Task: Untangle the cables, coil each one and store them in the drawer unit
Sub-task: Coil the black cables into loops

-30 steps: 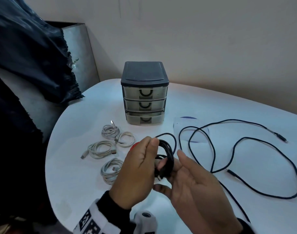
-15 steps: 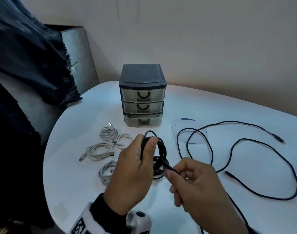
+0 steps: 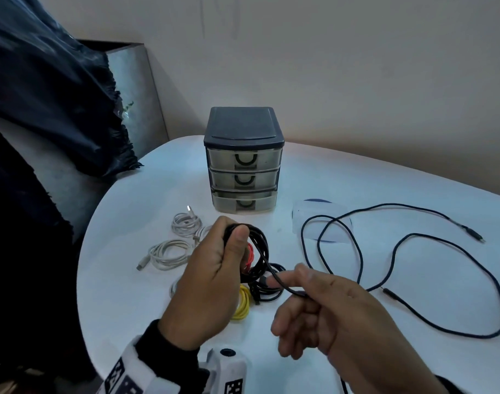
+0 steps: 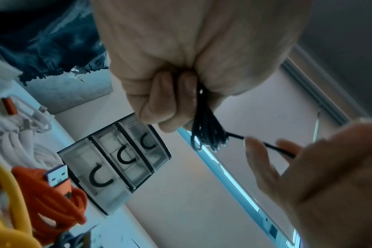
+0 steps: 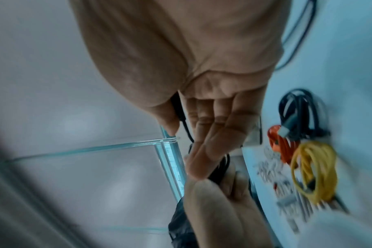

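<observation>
a black cable (image 3: 257, 245), bunched in loops, is gripped in the curled left hand (image 3: 209, 282) above the table (image 3: 356, 189). its loose end is pinched by the right hand (image 3: 337, 314) at four o'clock from the loops. the drawer unit (image 3: 243, 160) is seen at twelve o'clock, all drawers closed.
</observation>
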The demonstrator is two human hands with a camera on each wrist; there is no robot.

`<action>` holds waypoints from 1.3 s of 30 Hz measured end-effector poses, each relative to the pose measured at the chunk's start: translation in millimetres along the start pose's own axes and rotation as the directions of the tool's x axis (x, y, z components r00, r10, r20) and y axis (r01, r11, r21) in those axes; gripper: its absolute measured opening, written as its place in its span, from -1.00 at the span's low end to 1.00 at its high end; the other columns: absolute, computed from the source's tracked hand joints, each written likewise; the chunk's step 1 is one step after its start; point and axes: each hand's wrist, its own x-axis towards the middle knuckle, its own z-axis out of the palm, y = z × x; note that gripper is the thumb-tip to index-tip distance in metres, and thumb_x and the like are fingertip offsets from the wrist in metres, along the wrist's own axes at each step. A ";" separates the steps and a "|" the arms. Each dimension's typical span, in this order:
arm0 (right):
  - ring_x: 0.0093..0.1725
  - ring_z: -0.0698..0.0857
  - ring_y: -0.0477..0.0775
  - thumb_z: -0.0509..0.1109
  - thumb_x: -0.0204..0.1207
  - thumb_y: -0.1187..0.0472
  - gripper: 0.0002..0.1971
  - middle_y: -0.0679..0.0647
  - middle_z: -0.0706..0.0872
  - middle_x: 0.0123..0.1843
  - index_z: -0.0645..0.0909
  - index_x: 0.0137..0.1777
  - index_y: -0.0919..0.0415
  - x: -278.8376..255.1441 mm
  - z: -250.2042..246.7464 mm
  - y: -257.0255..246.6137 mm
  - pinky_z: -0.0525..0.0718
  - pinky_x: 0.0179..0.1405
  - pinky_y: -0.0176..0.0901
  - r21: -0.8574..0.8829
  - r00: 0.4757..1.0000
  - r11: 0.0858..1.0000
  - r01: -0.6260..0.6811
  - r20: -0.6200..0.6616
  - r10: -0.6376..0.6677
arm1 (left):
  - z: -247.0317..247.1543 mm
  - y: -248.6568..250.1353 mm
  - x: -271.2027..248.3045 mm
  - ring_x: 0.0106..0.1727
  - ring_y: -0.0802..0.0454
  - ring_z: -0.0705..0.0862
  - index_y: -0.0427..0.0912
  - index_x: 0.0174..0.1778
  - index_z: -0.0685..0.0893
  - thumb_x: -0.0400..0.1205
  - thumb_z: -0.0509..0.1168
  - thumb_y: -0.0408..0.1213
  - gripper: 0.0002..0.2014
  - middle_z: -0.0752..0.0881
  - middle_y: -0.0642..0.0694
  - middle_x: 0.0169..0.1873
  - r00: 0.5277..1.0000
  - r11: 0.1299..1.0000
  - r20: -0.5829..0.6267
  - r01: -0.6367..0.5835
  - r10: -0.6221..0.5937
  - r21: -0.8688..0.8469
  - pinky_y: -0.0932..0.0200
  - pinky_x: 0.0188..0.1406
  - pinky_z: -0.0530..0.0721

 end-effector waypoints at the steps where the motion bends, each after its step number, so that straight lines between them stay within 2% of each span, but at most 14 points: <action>1: -0.47 0.69 0.28 0.38 0.51 -0.10 -0.59 0.42 0.72 -0.34 0.82 -0.07 0.28 1.7 0.1 0.4 0.59 -0.51 -0.08 0.069 0.999 0.997 -0.028 0.027 0.026 | -0.3 -0.7 0.0 -0.37 0.16 0.43 0.11 -0.26 0.47 0.71 0.04 0.12 -0.71 0.49 0.10 -0.42 1.000 1.000 0.002 -0.014 0.014 0.015 0.23 -0.31 0.45; 5: -0.33 0.71 0.34 0.06 0.63 -0.25 -0.29 0.46 0.73 -0.18 0.76 0.15 0.40 5.9 -9.5 -0.2 0.64 -0.38 0.03 0.335 0.972 0.920 -0.206 0.178 0.153 | -4.2 -0.1 1.4 -0.36 0.23 0.46 0.15 -0.23 0.52 0.74 0.07 0.05 -0.74 0.54 0.17 -0.41 0.998 0.999 -0.031 -0.049 0.049 0.002 0.33 -0.31 0.46; 8: -0.16 0.75 0.35 0.15 0.56 -0.21 -0.32 0.43 0.76 0.04 0.69 0.29 0.40 9.8 -18.7 0.3 0.69 -0.23 0.13 0.416 0.951 0.874 -0.252 0.272 0.145 | -6.7 0.8 2.2 -0.36 0.21 0.44 0.04 -0.17 0.57 0.73 0.08 0.05 -0.73 0.51 0.13 -0.42 0.997 0.995 -0.057 -0.058 0.054 -0.079 0.30 -0.33 0.47; 12: -0.29 0.76 0.19 0.37 0.45 -0.07 -0.53 0.29 0.81 -0.08 0.79 0.16 0.28 7.5 -12.6 3.3 0.66 -0.39 -0.07 0.245 0.958 0.949 -0.199 0.253 0.136 | -3.9 5.7 1.0 -0.37 0.15 0.45 0.05 -0.14 0.59 0.74 0.08 0.01 -0.75 0.49 0.06 -0.43 0.996 0.989 -0.022 -0.084 0.082 -0.118 0.18 -0.34 0.50; 17: -0.51 0.48 -0.05 0.58 0.23 0.03 -0.68 0.12 0.75 -0.27 0.84 -0.09 0.23 10.3 2.0 16.8 0.26 -0.60 -0.31 0.230 0.981 0.961 -0.154 0.153 0.121 | 3.4 8.2 -2.7 -0.36 0.09 0.49 0.04 -0.16 0.59 0.73 0.13 0.00 -0.77 0.52 -0.05 -0.42 0.996 0.989 0.025 -0.079 0.082 -0.128 0.17 -0.33 0.54; 20: -0.60 0.44 -0.11 0.63 0.23 0.15 -0.77 0.14 0.69 -0.33 0.81 -0.22 0.32 11.3 1.1 15.6 0.31 -0.72 -0.38 0.167 0.997 0.984 -0.056 0.054 0.048 | 7.1 8.2 -2.1 -0.39 0.08 0.51 0.07 -0.24 0.59 0.69 0.16 0.04 -0.76 0.54 0.02 -0.46 1.000 0.985 0.007 -0.015 0.016 -0.169 0.12 -0.36 0.53; 22: -0.56 0.59 -0.02 0.64 0.34 0.29 -0.87 0.16 0.71 -0.38 0.78 -0.29 0.36 8.3 -2.3 10.2 0.47 -0.69 -0.31 -0.051 0.996 0.997 0.056 -0.061 -0.059 | 8.7 7.9 -1.5 -0.41 0.09 0.51 0.08 -0.28 0.59 0.67 0.17 0.04 -0.75 0.55 0.04 -0.47 1.000 0.985 -0.005 0.028 -0.030 -0.170 0.11 -0.36 0.51; 24: -0.46 0.74 0.03 0.58 0.43 0.39 -0.88 0.11 0.75 -0.41 0.80 -0.32 0.24 6.8 -8.4 10.8 0.65 -0.57 -0.21 -0.373 0.944 0.908 0.189 -0.186 -0.272 | 9.7 6.7 -1.1 -0.40 0.11 0.52 0.08 -0.29 0.60 0.65 0.18 0.05 -0.75 0.56 0.04 -0.48 0.997 0.982 -0.007 0.070 -0.072 -0.175 0.06 -0.34 0.52; 26: -0.35 0.79 -0.05 0.54 0.46 0.38 -0.79 -0.02 0.74 -0.37 0.79 -0.33 0.07 8.8 -12.4 16.8 0.73 -0.50 -0.18 -0.682 0.798 0.670 0.294 -0.211 -0.564 | 10.8 7.6 -1.3 -0.42 0.10 0.51 0.07 -0.32 0.61 0.66 0.22 0.09 -0.72 0.56 0.03 -0.48 0.991 0.972 -0.003 0.129 -0.133 -0.197 0.01 -0.35 0.55; 29: -0.23 0.79 -0.08 0.50 0.51 0.31 -0.85 -0.10 0.72 -0.29 0.76 -0.22 0.05 14.6 -11.1 29.3 0.75 -0.47 -0.27 -0.779 0.608 0.475 0.408 -0.156 -0.778 | 17.5 12.2 -1.7 -0.60 0.04 0.37 -0.04 -0.34 0.62 0.67 0.24 -0.01 -0.71 0.54 -0.10 -0.45 0.954 0.854 0.032 0.282 -0.298 -0.438 0.17 -0.58 0.37; 31: -0.24 0.82 -0.02 0.48 0.53 0.36 -0.81 -0.04 0.77 -0.29 0.76 -0.22 0.05 16.3 -5.6 32.1 0.77 -0.41 -0.27 -0.672 0.556 0.561 0.483 -0.260 -0.790 | 21.3 15.6 -1.2 -0.68 0.05 0.32 -0.20 -0.21 0.65 0.64 0.23 -0.10 -0.75 0.56 -0.15 -0.44 0.919 0.708 0.102 0.361 -0.381 -0.607 0.20 -0.58 0.29; 33: -0.28 0.85 0.03 0.46 0.51 0.48 -0.76 0.05 0.82 -0.32 0.76 -0.27 0.15 14.4 1.7 29.7 0.78 -0.38 -0.24 -0.456 0.604 0.717 0.528 -0.393 -0.694 | 23.3 18.4 -1.3 -0.68 0.05 0.35 -0.29 -0.12 0.67 0.57 0.26 -0.11 -0.72 0.57 -0.15 -0.41 0.903 0.618 0.153 0.391 -0.402 -0.682 0.19 -0.57 0.31; 36: -0.27 0.85 0.13 0.43 0.47 0.43 -0.80 0.17 0.84 -0.31 0.80 -0.31 0.21 13.7 6.4 25.0 0.77 -0.37 -0.22 -0.205 0.692 0.824 0.527 -0.459 -0.557 | 24.1 24.2 -1.1 -0.65 0.08 0.36 -0.24 -0.18 0.74 0.53 0.29 -0.11 -0.74 0.55 -0.13 -0.39 0.901 0.588 0.142 0.381 -0.411 -0.713 0.24 -0.62 0.37; 39: -0.27 0.85 0.17 0.46 0.36 0.24 -0.89 0.19 0.84 -0.29 0.83 -0.28 0.12 15.0 6.1 23.0 0.76 -0.39 -0.21 -0.122 0.672 0.826 0.550 -0.522 -0.525 | 27.6 28.5 -2.4 -0.62 0.11 0.40 -0.19 -0.20 0.79 0.50 0.30 -0.10 -0.75 0.56 -0.08 -0.41 0.901 0.618 0.119 0.376 -0.416 -0.690 0.26 -0.56 0.37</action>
